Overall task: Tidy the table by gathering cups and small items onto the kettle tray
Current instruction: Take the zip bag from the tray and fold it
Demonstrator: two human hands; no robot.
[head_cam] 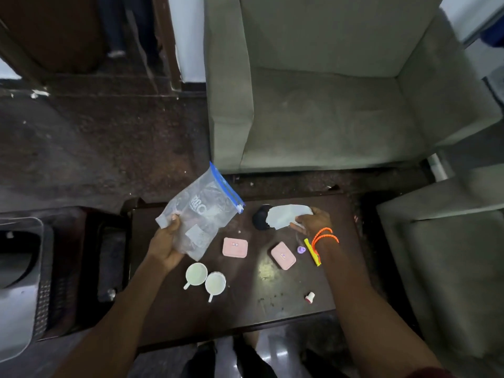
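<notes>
My left hand (166,242) grips a clear zip bag (200,214) with a blue seal, lifted over the left part of the dark table (245,317). My right hand (313,219) holds a pale flat packet (286,215) just above a black round object (260,216) at the table's far edge. Two white cups (196,274) (215,283) stand side by side near the front left. Two pink cases (235,247) (283,255) lie in the middle. A small purple item (300,250), a yellow marker (312,252) and a small white-and-red cap (310,297) lie to the right. No kettle tray shows.
A grey-green armchair (341,105) stands beyond the table and another seat (441,268) is at the right. At the left sits a silver and black appliance (21,282) on a low stand. Dark carpet (95,145) lies at the far left.
</notes>
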